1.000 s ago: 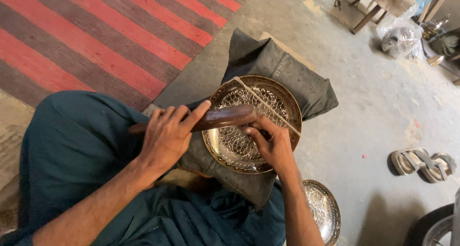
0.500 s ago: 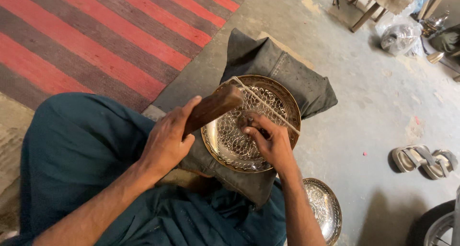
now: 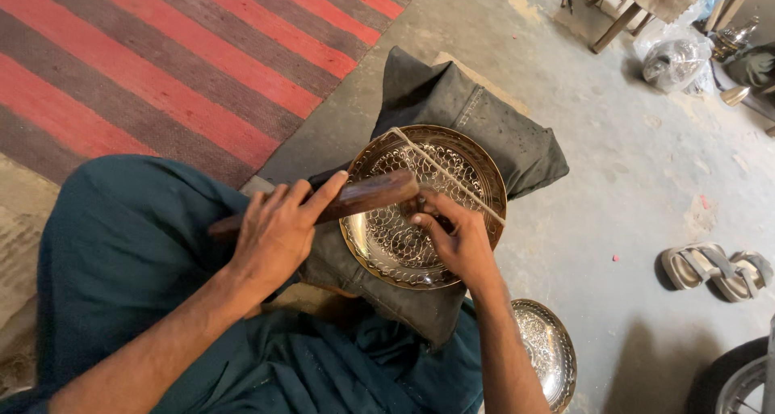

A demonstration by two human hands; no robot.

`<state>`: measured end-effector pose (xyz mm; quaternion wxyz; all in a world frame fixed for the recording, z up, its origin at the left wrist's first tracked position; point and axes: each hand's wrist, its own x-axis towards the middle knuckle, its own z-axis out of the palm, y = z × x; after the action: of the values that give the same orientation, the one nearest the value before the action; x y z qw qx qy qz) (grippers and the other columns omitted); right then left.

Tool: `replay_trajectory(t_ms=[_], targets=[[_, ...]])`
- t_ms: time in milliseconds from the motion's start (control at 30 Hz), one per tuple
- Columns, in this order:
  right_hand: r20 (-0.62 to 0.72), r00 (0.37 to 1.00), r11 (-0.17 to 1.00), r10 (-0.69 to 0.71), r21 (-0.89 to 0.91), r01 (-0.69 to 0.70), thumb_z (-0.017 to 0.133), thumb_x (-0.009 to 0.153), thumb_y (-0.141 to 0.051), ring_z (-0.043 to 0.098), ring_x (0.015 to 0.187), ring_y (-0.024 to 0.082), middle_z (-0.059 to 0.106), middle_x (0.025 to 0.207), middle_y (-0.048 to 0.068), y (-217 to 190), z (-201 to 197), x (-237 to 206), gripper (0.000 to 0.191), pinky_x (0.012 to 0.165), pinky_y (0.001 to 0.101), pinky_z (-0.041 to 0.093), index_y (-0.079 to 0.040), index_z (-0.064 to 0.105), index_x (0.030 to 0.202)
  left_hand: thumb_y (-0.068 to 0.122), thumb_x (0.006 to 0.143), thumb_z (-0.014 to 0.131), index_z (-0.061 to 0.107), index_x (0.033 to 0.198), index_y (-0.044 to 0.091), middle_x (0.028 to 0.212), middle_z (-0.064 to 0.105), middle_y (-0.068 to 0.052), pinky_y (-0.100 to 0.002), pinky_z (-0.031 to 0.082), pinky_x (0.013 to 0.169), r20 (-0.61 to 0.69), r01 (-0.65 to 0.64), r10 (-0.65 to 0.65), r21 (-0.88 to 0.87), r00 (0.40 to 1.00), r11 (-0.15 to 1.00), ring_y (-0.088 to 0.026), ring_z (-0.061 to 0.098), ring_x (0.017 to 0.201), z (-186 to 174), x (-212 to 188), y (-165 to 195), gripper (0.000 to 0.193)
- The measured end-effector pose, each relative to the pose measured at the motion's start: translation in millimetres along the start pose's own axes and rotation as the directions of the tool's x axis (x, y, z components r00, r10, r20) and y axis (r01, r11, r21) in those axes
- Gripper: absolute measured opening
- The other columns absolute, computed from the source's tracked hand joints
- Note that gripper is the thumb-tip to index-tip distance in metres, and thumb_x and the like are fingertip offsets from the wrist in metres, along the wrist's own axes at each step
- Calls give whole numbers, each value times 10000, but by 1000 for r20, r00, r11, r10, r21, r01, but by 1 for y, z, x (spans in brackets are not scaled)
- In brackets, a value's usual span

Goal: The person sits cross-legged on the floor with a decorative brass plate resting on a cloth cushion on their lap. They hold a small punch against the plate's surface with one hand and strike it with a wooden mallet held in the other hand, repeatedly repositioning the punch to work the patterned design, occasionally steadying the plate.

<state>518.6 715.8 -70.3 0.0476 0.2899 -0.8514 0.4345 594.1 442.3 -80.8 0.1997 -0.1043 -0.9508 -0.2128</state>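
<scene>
- Grey concrete floor carries a dark cushion, near a red-and-brown striped rug; sandals lie well apart toward the right edge.
- Engraved brass plate rests on the cushion, a thin cord stretched across it; a second plate lies just beside.
- Left hand is wrapped round a wooden mallet, long axis pointing right and slightly up.
- Right hand pinches something small against the plate; I cannot tell what.

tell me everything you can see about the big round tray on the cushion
The tray is a round, shiny, brass-coloured metal dish, its floor covered in engraved scrolling pattern. It lies face up on a dark grey cushion. A pale cord stretches across it. The right hand rests inside it; the left hand holds a wooden stick over its rim.
</scene>
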Motion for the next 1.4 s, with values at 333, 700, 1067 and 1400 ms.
replay_trajectory(t_ms=[333,700,1067,1400], targets=[[-98,973,976,211,72,-204,760,924,-71,675,806,87,781,881,57,0,4,-11,228,731,265,544,-28,723,1145,54,760,689,372,1517,247,1288,656,-167,-450,560,839,230,302,-220,-430,948,851,-375,696,1040,-3,-5,-2,844],[-156,975,988,156,28,-153,766,902,-68,729,858,102,802,959,83,2,10,-8,297,762,270,571,-14,709,1188,32,762,694,378,1516,264,1032,659,-110,-448,563,776,154,115,-73,-285,985,951,-317,692,904,-1,18,2,850],[-107,977,982,186,-15,-189,777,931,-52,657,776,108,807,901,93,7,14,-12,166,690,271,529,-3,732,1084,15,873,713,410,1551,324,889,572,-67,-454,510,792,-47,-167,171,74,984,983,-268,616,847,6,22,-8,805],[-137,973,982,187,61,-180,732,930,-43,698,843,90,801,953,65,4,14,-6,247,742,255,553,-21,718,1176,24,779,731,414,1544,267,941,594,-109,-480,525,810,36,-50,49,30,998,998,-320,631,887,0,19,-21,863]])
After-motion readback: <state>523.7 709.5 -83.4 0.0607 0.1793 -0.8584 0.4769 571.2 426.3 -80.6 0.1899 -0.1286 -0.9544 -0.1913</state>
